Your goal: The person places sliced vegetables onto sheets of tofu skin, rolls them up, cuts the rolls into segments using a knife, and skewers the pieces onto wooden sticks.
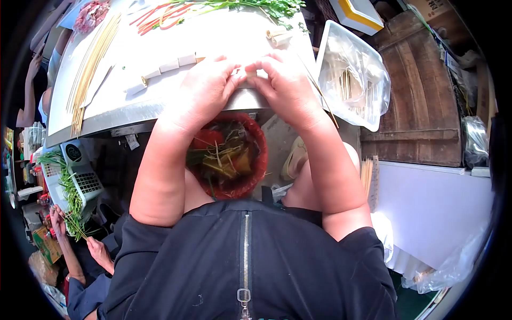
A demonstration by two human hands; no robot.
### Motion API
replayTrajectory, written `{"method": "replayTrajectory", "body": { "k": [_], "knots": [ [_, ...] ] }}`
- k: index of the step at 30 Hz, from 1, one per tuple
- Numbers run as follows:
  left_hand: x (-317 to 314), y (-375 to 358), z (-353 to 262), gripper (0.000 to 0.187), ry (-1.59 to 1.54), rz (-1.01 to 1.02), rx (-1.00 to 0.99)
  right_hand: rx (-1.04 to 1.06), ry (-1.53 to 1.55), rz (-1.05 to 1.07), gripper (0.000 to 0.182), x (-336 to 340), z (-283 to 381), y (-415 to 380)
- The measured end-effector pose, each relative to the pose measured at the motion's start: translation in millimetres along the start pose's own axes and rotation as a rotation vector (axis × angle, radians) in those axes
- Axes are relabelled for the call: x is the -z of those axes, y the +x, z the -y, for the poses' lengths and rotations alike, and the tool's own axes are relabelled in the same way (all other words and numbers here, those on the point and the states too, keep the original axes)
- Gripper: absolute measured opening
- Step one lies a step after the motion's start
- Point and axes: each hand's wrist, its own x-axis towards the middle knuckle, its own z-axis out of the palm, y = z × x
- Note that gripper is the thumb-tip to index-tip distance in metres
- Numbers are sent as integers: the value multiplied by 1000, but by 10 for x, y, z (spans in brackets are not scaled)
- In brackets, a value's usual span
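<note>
My left hand (209, 88) and my right hand (284, 85) meet above the front edge of the white table (234, 32). The fingers of both are pinched close together around something small and pale between them. Glare and the fingers hide what it is. Left of my left hand, a row of short white rolls (169, 65) lies on the table. Beyond my right hand are a few pale beige rolls (278, 36). A thin stick (316, 80) pokes over the table edge beside my right wrist.
Long bamboo skewers (93, 66), red strips (162, 16) and green herbs (277, 6) lie on the table. A clear plastic tub (352, 74) with skewers stands at right. Below sits a red-lined bin (258, 160) of scraps. Another person's hands (98, 253) hold green stalks at lower left.
</note>
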Motion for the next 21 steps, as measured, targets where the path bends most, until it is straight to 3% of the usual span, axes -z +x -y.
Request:
{"method": "replayTrajectory", "body": {
  "k": [2, 5, 9, 14, 19, 21],
  "knots": [
    [-20, 10, -29, 23, 1, -91, -9, -88, -70, 24, 23, -37, -16, 23],
    [-57, 35, 19, 23, -9, -56, 16, -10, -167, -47, 14, -101, -35, 42],
    [-78, 66, 33, 20, 27, -42, 34, 74, -237, -177, 15, -103, 42, 76],
    [-70, 52, 30, 33, -60, -179, 52, 213, -438, -49, 23, -90, 33, 179],
    [24, 58, 30, 46, -180, -316, 102, 100, -711, 167, 25, -139, -72, 423],
    [14, 60, 58, 44, -157, -340, 118, 166, -668, 85, 27, -147, -126, 452]
  ]
}}
